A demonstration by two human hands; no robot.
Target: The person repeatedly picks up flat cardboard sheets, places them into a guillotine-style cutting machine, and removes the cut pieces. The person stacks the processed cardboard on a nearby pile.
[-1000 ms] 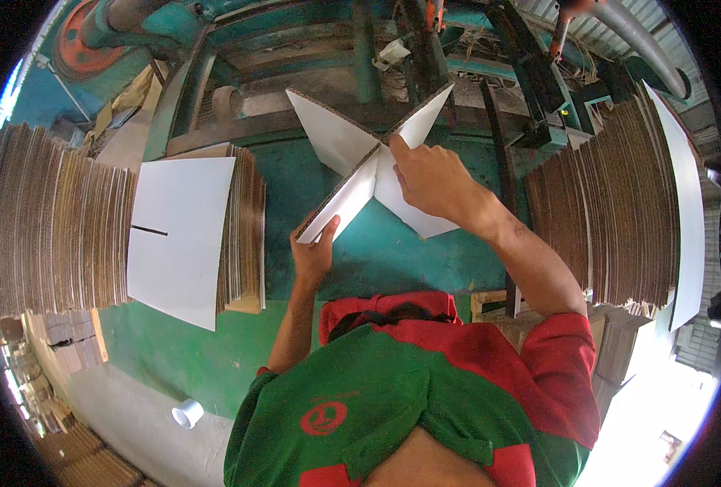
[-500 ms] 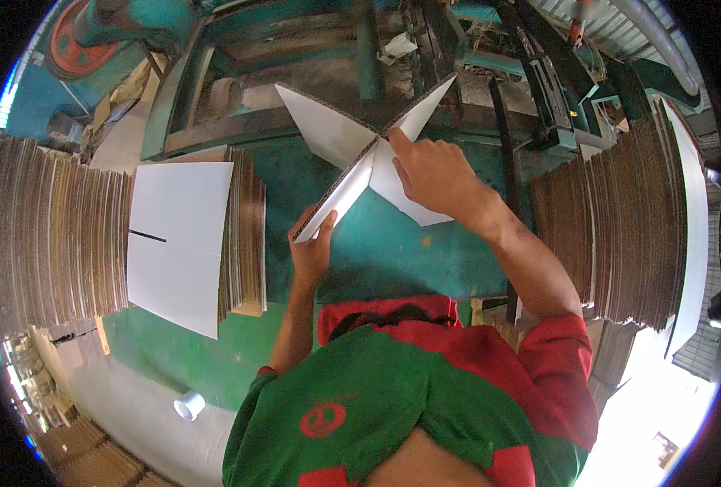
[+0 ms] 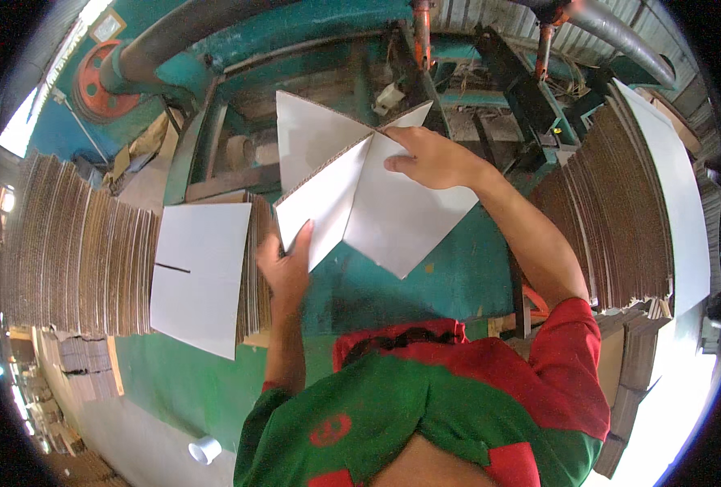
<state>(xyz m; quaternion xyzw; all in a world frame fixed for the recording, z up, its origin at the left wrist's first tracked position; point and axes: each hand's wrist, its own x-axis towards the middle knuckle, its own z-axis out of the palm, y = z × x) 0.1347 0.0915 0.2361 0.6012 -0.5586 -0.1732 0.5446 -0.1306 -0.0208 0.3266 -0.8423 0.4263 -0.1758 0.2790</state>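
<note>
Two white-faced corrugated cardboard sheets cross each other as an X-shaped cardboard divider (image 3: 405, 215), standing over the green work surface. My left hand (image 3: 287, 272) grips its near left panel, thumb on the white face and the other fingers behind, slightly blurred. At the crossing, my right hand (image 3: 441, 161) closes over the top edge of the right panel, its thumb bent against the white face. Beside my left hand, a white slotted cardboard sheet (image 3: 202, 284) leans on the front of a stack of brown-edged sheets.
A long row of cardboard sheets (image 3: 84, 252) stands on edge at the left, another stack (image 3: 612, 211) at the right. Beyond the green work surface (image 3: 433, 284) is a machine frame (image 3: 194, 154) with a red wheel (image 3: 101, 77). A white cup (image 3: 204, 450) lies lower left.
The divider has turned and tilted, showing more of its right panel's white face. My left hand has shifted slightly left and nearer; my right hand stays at the crossing. The view has shifted too.
</note>
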